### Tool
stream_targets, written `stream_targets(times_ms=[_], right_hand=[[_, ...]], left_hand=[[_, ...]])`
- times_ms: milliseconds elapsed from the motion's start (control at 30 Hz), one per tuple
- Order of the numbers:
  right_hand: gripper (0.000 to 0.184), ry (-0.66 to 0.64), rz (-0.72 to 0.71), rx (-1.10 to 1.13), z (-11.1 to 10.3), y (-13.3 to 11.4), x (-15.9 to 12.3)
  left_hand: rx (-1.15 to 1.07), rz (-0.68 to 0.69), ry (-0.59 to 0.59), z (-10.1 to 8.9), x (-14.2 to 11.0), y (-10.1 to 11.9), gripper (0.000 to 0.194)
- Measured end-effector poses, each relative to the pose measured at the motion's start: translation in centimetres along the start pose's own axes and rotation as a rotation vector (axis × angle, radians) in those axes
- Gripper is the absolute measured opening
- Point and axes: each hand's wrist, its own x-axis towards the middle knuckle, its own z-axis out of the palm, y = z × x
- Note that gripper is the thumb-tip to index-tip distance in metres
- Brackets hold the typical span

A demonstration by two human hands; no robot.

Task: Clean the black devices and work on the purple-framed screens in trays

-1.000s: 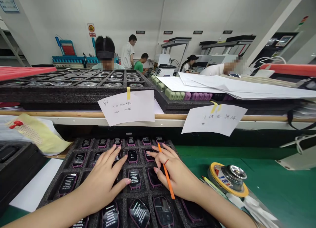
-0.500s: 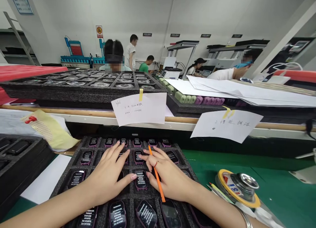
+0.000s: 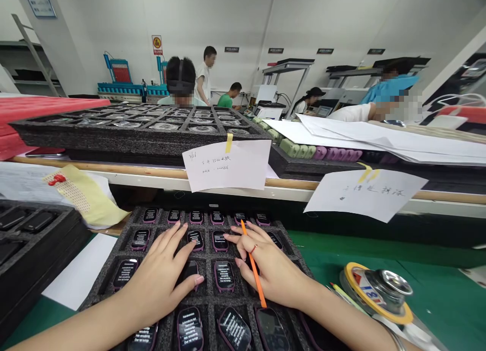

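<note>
A black foam tray (image 3: 208, 255) in front of me holds several small dark devices with purple edges (image 3: 224, 275), one per pocket. My left hand (image 3: 166, 274) lies flat on the tray with its fingers stretched out over the devices in the middle rows. My right hand (image 3: 266, 262) rests beside it on the tray, fingers spread on the devices, with a thin orange stick (image 3: 252, 264) tucked between its fingers. A ring sits on one right finger.
A second black tray (image 3: 34, 239) stands at the left. A roll with a metal cap (image 3: 379, 290) lies on the green mat at the right. Paper notes (image 3: 227, 164) hang from the shelf ahead, which carries more trays (image 3: 140, 130). Other people work behind.
The view has shifted slightly; both hands stay on the tray, with the left fingers moved a little across the devices.
</note>
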Motion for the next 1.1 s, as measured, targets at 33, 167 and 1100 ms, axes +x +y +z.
stream_targets(times_ms=[33,167,1100], right_hand=[[0.021,-0.005,0.005,-0.008,-0.1,0.1,0.0],[0.021,-0.031,0.018,-0.030,-0.2,0.5,0.2],[0.024,0.053,0.066,-0.062,1.4,1.9,4.8]], left_hand=[[-0.006,-0.010,0.004,-0.2,0.0,0.0,0.057],[-0.012,-0.049,0.011,-0.7,0.0,-0.4,0.059],[-0.049,-0.122,-0.033,1.2,5.7,-2.6,0.068]])
